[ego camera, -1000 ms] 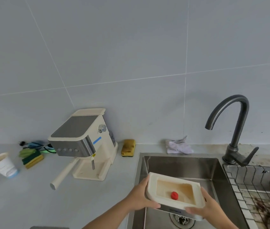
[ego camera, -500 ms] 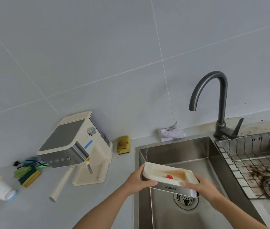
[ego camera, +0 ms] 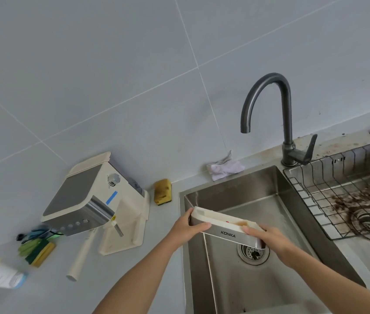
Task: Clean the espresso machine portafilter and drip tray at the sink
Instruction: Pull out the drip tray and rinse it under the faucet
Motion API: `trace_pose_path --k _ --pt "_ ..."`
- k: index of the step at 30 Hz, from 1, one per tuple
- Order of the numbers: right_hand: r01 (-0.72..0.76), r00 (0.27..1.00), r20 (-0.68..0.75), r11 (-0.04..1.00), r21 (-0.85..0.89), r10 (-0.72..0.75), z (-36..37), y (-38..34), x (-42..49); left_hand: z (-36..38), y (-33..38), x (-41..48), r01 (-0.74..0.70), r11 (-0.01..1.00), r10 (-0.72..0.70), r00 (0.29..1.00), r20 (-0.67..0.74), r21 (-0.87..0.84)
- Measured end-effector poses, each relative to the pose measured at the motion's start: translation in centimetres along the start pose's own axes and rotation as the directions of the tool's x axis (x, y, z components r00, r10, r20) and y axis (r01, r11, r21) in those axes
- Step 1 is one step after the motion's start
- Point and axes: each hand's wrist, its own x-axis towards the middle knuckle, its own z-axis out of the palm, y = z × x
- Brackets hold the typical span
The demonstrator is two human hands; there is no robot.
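1. Over the left basin of the stainless steel sink (ego camera: 258, 193), which is set into the right part of the grey worktop (ego camera: 134, 279), the cream plastic drip tray with a brushed steel front marked KONKA (ego camera: 224, 225) hangs above the round drain (ego camera: 252, 251). It is tilted, with its right end lower.
2. The left hand (ego camera: 188, 227) grips the tray's left end, thumb laid across the steel front. The right hand (ego camera: 268, 236) curls over the rim at the right end. Neither holds anything else.
3. Brownish liquid and a small red float (ego camera: 227, 222) show inside, so the step in hand is probably emptying the tray.
4. To do it well, the person should bring the low right corner close to the drain and tip slowly, so the liquid leaves at that one corner and does not splash the basin walls. The left hand should lift as the pivot, and the float should be watched in case it slips out.
5. Rinsing would follow under the dark grey gooseneck tap (ego camera: 270, 105), which needs one hand freed for its lever. The yellow sponge (ego camera: 162, 191) at the worktop's back edge, just left of the sink, lies near.
6. The long cream portafilter handle (ego camera: 80, 254) juts toward the worktop's front edge from under the cream and steel espresso machine (ego camera: 93, 200). It is untouched and its head is hidden.
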Motion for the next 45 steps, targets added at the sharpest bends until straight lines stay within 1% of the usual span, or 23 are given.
trace_pose_path --k 3,5,8,11,17,21,25,28,33,36,38,42,45 --pt "-0.053 0.998 -0.021 0.998 0.014 0.053 0.0 0.8 0.7 0.1 0.4 0.2 0.024 1.000 -0.024 0.999 -0.026 0.010" --pt "-0.085 0.996 -0.036 0.996 -0.009 0.085 0.1 0.9 0.9 0.2 0.7 0.3 0.042 0.999 -0.041 0.998 -0.040 0.027" --pt "-0.112 0.992 -0.062 0.993 -0.028 0.110 0.5 1.1 1.0 0.2 1.2 0.7 0.068 0.997 -0.067 0.997 -0.039 0.033" --pt "-0.154 0.986 -0.072 0.988 -0.033 0.151 0.6 1.3 1.4 0.1 1.8 1.1 0.096 0.992 -0.095 0.995 -0.019 0.080" --pt "-0.279 0.958 -0.090 0.959 -0.057 0.274 0.8 1.3 1.5 0.0 2.6 2.0 0.223 0.958 -0.225 0.974 -0.010 0.181" --pt "-0.339 0.941 -0.039 0.938 -0.066 0.337 0.9 1.0 1.4 0.2 3.2 2.3 0.301 0.928 -0.303 0.953 -0.026 0.220" --pt "-0.361 0.932 0.020 0.931 -0.045 0.362 1.2 0.5 1.2 0.3 3.2 2.5 0.347 0.911 -0.339 0.938 -0.072 0.224" --pt "-0.397 0.917 0.000 0.912 -0.102 0.399 1.3 0.1 1.1 0.4 3.0 2.3 0.374 0.905 -0.363 0.927 -0.090 0.204" --pt "-0.440 0.896 -0.021 0.882 -0.169 0.443 1.4 -0.4 0.9 0.5 2.9 1.7 0.398 0.902 -0.390 0.918 -0.076 0.168" --pt "-0.430 0.902 -0.051 0.887 -0.167 0.428 1.5 -1.0 0.9 0.2 2.8 1.5 0.379 0.916 -0.373 0.925 -0.069 0.133" --pt "-0.401 0.916 -0.106 0.891 -0.213 0.387 1.4 -1.6 0.9 -0.1 2.6 1.4 0.357 0.929 -0.352 0.934 -0.061 0.096" --pt "-0.260 0.955 -0.214 0.924 -0.279 0.204 1.4 -3.5 1.2 -0.8 1.9 1.2 0.281 0.959 -0.282 0.959 -0.029 -0.023" --pt "-0.157 0.966 -0.251 0.901 -0.405 0.055 1.3 -5.0 1.1 -1.1 1.5 1.1 0.213 0.964 -0.217 0.976 -0.010 -0.160"
